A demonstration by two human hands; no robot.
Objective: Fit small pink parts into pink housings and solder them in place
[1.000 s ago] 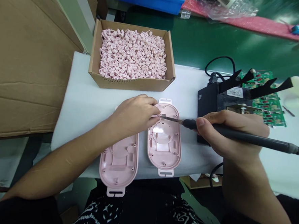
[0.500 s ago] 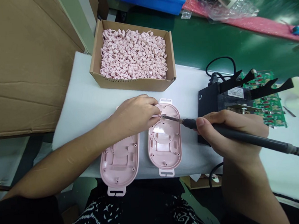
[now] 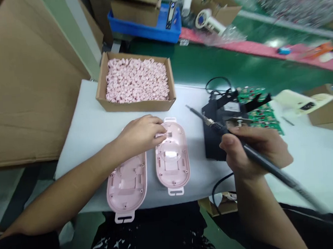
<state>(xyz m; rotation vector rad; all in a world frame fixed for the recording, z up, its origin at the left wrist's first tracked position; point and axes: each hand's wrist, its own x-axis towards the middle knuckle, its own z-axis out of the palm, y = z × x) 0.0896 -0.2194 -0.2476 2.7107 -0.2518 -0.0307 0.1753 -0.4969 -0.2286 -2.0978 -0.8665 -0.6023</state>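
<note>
My right hand is closed round a soldering iron, its tip raised and pointing up and left, apart from the pink shells. My left hand lies over the upper left edge of the right-hand pink plastic shell. Its thumb and fingers are bent together; anything between them is too small to make out. Near the fingertips, a small grey square shows inside that shell. A second pink shell lies to its left, its upper part hidden under my left hand and forearm.
A cardboard box full of small pink parts stands behind the shells. To the right are a black soldering iron stand, green circuit boards and a cream-coloured housing. A blue tray stands at the back.
The soldering iron has lifted off the right-hand shell and moved up and right of it. My left hand stays at that shell's edge. The whole view has shifted slightly.
</note>
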